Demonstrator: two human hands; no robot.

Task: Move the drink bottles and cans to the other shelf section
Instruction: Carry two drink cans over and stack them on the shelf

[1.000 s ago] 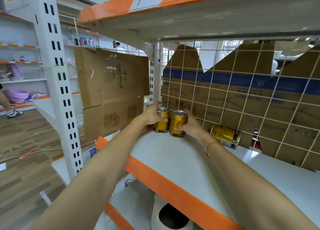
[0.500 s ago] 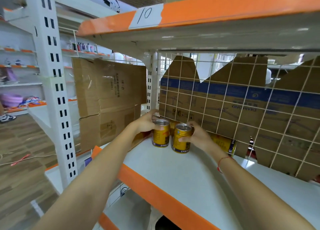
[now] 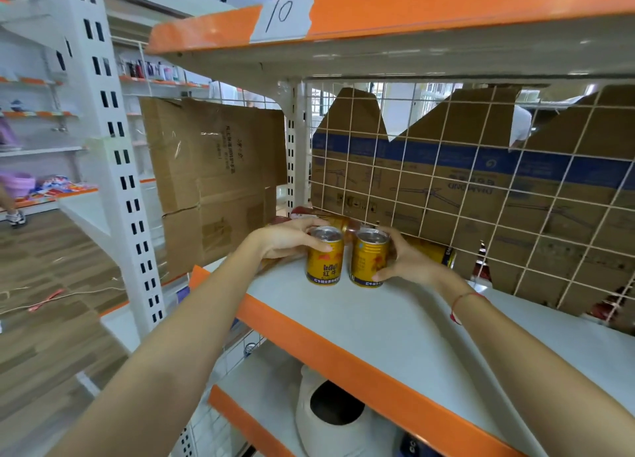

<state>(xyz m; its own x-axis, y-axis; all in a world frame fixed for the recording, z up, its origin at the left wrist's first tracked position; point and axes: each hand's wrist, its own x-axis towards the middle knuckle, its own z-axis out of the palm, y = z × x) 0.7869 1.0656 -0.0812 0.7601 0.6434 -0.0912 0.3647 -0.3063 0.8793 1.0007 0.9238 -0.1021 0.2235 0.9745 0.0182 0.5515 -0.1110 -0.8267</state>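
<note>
Two gold Red Bull cans stand upright side by side on the grey shelf (image 3: 395, 322). My left hand (image 3: 292, 238) grips the left can (image 3: 324, 262) from its left side. My right hand (image 3: 403, 260) grips the right can (image 3: 367, 260) from its right side. A third gold can (image 3: 441, 252) lies on its side behind my right hand, against the wire mesh. Behind my left hand lies a bottle with a red label (image 3: 309, 213), mostly hidden.
White wire mesh (image 3: 481, 195) backed by cardboard closes the rear of the shelf. A cardboard sheet (image 3: 213, 178) hangs at the left end. An orange-edged shelf marked 10 (image 3: 285, 16) is overhead. A white pot (image 3: 330, 419) sits on the shelf below.
Both hands have brought the two cans forward, away from the mesh, and spread them slightly apart. The view has tilted upward.
</note>
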